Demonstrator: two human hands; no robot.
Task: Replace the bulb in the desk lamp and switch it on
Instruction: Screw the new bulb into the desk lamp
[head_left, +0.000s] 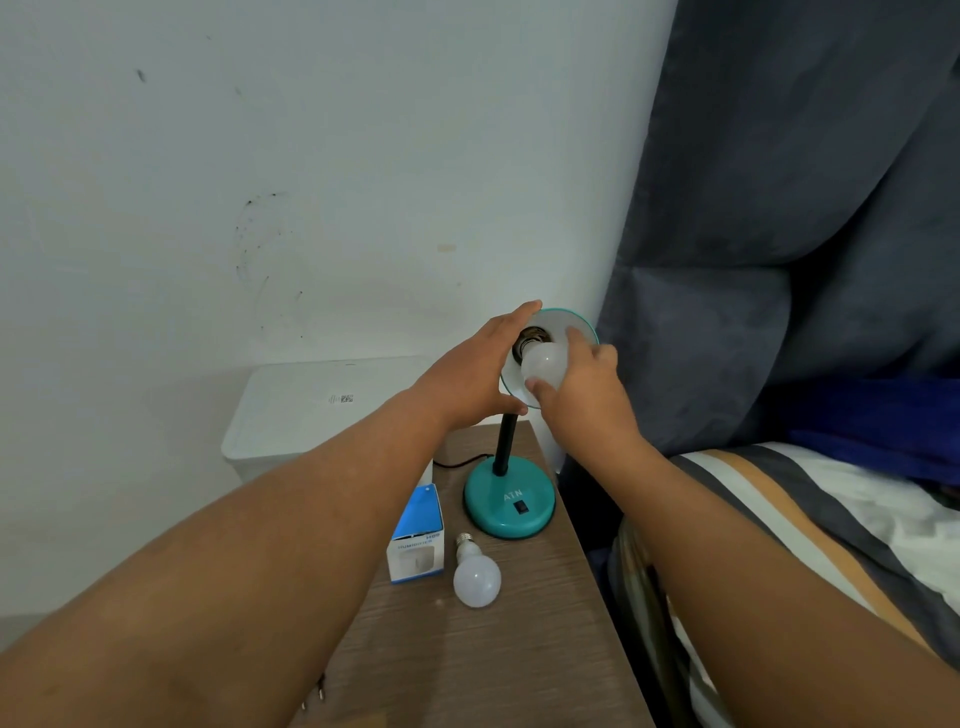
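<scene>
Right hand: the right hand (582, 387) is curled around a frosted white round bulb (544, 365), thumb under it and a finger over the top, at the mouth of the lamp's shade.
Left hand: the left hand (475, 374) is spread wide and cupped against the left rim of the teal-edged, white-lined dish-shaped shade (576, 322), fingertips at its upper edge, thumb by the neck.
Socket: the bulb's neck meets a dark metal socket (525, 340) inside the shade; how far it is screwed in, I cannot tell.
Lamp: a black stem (506, 441) rises from a glossy teal round base (509, 501) with a black rocker switch (521, 506), standing near the far right edge of the brown wood-grain bedside table (467, 660).
Spare bulb: a second frosted white bulb with a silver screw cap (475, 574) lies on its side just in front of the base, cap pointing away.
Box: a small blue-and-white cardboard box (418, 540) stands just left of that bulb.
Open room: the table's near half is bare; a dark plug (314, 693) shows at its near left edge.
Surroundings: a white plastic bin lid (311, 405) sits beyond the left edge; a striped bed (810, 519) and dark grey curtain (779, 208) crowd the right edge.
</scene>
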